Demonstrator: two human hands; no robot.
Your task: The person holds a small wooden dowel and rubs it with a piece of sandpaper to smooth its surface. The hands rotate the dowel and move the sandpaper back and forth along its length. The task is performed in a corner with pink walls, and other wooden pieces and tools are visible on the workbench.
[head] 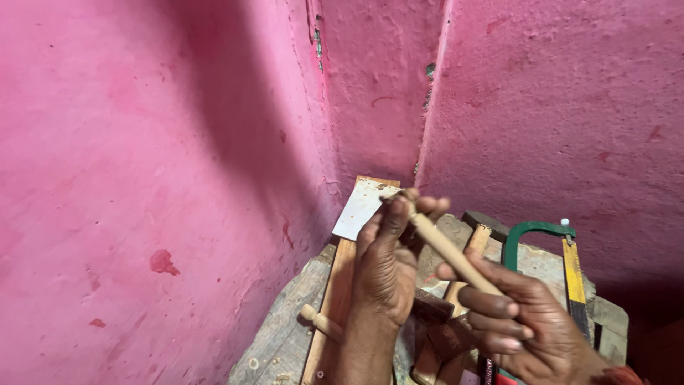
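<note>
Wooden dowel point(447, 249), slim and pale, runs slantwise between both hands above the bench, its upper end at 10 o'clock and its lower end at 4 o'clock. At the upper end the left hand point(388, 267) has its fingers curled and pinched around the rod together with a scrap of sandpaper point(365, 207) that sticks out toward 11 o'clock. At the lower end the right hand point(524, 321) closes on the rod with its thumb on top and fingers folded beneath. Under the hands lies a rough plank bench point(285, 321), grey and dusted with shavings; a long wooden strip point(335, 292) crosses it, and a turned peg point(320, 322) rests at 7 o'clock of the left wrist. At 3 o'clock a green hacksaw frame point(531, 232) lies beside a yellow-and-black ruler point(572, 274). Pink plastered walls point(142, 178), stained and cracked, meet in a corner at 12 o'clock, close behind the bench. The dowel's upper tip is hidden in the left fingers, wooden pieces below the wrists blur together, and the right wrist is cut off by the bottom edge. Open room lies only above the bench.
</note>
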